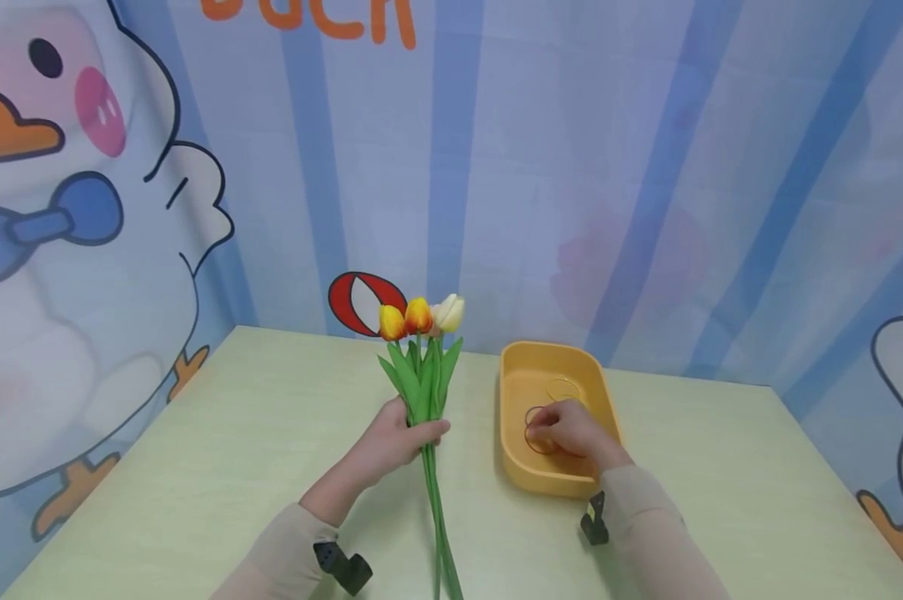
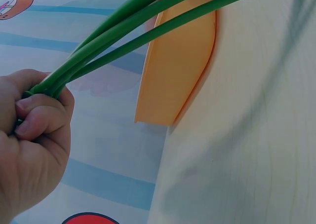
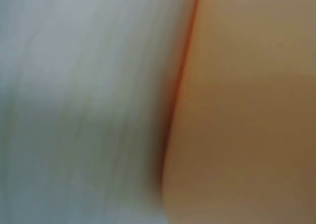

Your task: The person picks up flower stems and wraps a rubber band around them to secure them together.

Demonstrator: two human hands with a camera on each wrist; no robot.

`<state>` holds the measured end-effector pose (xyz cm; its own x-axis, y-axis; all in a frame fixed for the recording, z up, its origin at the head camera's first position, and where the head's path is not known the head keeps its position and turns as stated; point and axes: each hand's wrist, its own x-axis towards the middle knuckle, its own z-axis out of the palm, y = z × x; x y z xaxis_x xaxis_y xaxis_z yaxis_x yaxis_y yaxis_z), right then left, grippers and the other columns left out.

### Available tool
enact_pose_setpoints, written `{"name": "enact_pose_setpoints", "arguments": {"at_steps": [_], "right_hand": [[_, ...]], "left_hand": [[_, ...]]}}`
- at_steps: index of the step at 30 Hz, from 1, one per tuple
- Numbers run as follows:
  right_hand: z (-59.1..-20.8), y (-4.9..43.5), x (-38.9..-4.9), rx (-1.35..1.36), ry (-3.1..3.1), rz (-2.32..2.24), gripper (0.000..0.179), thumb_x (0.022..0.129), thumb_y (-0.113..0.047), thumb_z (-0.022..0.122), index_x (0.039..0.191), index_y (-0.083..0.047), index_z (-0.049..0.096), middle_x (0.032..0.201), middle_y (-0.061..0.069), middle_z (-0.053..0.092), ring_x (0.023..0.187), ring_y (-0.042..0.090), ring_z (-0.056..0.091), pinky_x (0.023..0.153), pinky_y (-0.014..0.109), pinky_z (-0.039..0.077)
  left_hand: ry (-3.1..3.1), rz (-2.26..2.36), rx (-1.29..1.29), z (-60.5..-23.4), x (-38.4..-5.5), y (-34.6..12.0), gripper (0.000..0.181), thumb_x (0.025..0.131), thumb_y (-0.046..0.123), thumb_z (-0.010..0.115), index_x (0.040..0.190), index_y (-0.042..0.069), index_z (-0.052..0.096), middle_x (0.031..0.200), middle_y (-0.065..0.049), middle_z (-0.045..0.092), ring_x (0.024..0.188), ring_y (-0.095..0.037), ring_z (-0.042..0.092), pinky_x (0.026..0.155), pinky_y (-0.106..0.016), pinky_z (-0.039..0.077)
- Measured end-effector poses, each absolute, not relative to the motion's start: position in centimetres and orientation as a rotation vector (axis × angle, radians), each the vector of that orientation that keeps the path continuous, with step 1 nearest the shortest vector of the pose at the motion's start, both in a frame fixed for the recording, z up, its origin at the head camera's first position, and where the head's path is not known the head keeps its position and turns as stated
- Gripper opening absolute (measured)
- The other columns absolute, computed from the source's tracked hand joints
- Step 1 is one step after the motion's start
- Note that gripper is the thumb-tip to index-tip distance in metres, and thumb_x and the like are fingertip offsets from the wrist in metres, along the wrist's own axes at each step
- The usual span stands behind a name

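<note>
My left hand [image 1: 394, 442] grips a bunch of tulips [image 1: 425, 379] below the leaves, flower heads up. Two blooms are yellow-orange and one is cream white. In the left wrist view, curled fingers wrap the green stems [image 2: 123, 42], which run on past the hand. Over at the right, my right hand [image 1: 574, 429] reaches into a yellow plastic basin [image 1: 549, 482], its fingertips pinching a thin dark red rubber band [image 1: 535, 451]. A yellow band [image 1: 565, 381] lies farther back in the basin. The right wrist view shows only the basin's blurred outer wall [image 3: 242, 135].
The basin stands on a pale wood-grain table [image 1: 271, 417] near its back edge. Behind hangs a blue striped curtain [image 1: 526, 167] with a printed duck [image 1: 68, 350] on the left. Small black cameras [image 1: 342, 568] are strapped at both wrists.
</note>
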<state>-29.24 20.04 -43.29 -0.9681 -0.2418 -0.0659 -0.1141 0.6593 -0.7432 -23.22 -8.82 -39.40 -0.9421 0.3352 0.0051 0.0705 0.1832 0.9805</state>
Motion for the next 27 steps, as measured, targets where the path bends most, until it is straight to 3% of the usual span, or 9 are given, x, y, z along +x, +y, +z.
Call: {"name": "enact_pose_setpoints", "arguments": {"at_steps": [15, 27], "right_hand": [[-43.8, 20.05, -29.46, -0.359, 2.802, -1.092, 0.011, 0.082, -0.006, 0.074, 0.08, 0.003, 0.068, 0.073, 0.001, 0.062, 0.07, 0.011, 0.053, 0.062, 0.023, 0.045], [-44.23, 19.68, -29.45, -0.371, 2.852, -0.948, 0.013, 0.087, -0.007, 0.067, 0.075, -0.003, 0.066, 0.068, -0.001, 0.056, 0.064, 0.012, 0.049, 0.06, 0.024, 0.04]], "left_hand": [[2.257, 1.834, 0.397, -39.52, -23.12, -8.76, 0.024, 0.093, 0.017, 0.062, 0.106, 0.001, 0.051, 0.074, -0.004, 0.054, 0.054, -0.015, 0.037, 0.054, -0.023, 0.033], [2.25, 1.839, 0.398, -39.47, -23.14, -8.8, 0.02, 0.093, 0.016, 0.062, 0.104, 0.004, 0.051, 0.073, -0.004, 0.055, 0.054, -0.015, 0.036, 0.054, -0.023, 0.032]]}}
